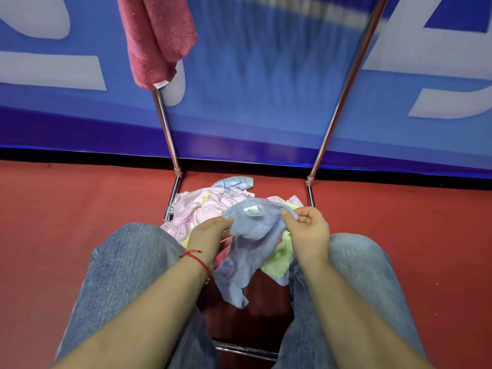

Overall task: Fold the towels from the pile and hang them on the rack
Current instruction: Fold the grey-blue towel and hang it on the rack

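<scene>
Red carpet floor [66,222], blue banner behind. Left hand [210,235] and right hand [306,230] pinch the thin blue towel [253,235], unfolded. Beyond them, pink-yellow towel pile [197,206] remains. Farther up, the chrome rack [166,129] holds one red terry towel [154,35]. Early stage, I'd say.

Person, head-camera view. Wearing: faded blue denim jeans [127,275], loose-cut, covering both legs, the fabric showing a pale streaked wash. Wearing: thin red string bracelet [195,258] on the left wrist, knotted, carrying a small gold-coloured bead at the near end. Both forearms are showing bare; no sleeves are reaching into view. Left hand [210,235] and right hand [306,230] are wearing no gloves.
</scene>
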A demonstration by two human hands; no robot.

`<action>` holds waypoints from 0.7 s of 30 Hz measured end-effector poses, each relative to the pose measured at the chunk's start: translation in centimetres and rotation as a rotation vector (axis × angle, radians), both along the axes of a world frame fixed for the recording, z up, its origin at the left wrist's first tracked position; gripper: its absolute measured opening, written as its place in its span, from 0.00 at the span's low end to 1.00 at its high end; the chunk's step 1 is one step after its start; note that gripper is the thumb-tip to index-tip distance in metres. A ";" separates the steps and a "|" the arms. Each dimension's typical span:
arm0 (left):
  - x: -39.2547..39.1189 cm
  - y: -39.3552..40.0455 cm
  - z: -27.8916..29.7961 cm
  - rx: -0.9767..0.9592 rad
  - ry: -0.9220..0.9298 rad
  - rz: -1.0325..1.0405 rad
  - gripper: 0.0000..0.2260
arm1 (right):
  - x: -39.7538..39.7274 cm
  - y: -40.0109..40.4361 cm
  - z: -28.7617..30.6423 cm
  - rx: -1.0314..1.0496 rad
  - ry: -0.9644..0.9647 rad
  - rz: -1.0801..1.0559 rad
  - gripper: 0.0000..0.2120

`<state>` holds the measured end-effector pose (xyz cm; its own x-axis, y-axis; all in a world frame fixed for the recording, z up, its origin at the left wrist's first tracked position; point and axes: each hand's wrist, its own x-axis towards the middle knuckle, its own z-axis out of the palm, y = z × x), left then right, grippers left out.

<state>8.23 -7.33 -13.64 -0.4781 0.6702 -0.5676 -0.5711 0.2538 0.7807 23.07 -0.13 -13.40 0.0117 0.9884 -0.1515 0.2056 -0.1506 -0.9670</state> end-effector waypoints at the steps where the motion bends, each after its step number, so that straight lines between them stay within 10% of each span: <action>1: 0.5 -0.1 0.2 0.009 0.044 -0.005 0.08 | -0.3 -0.3 0.1 -0.010 0.037 0.014 0.09; 8: 3.0 -0.1 0.4 0.115 0.425 -0.106 0.05 | -2.2 -2.0 -0.1 -0.071 0.172 0.176 0.10; 21: 2.9 0.0 -0.4 0.113 0.543 -0.137 0.06 | -2.5 -2.3 0.6 -0.102 0.229 0.246 0.10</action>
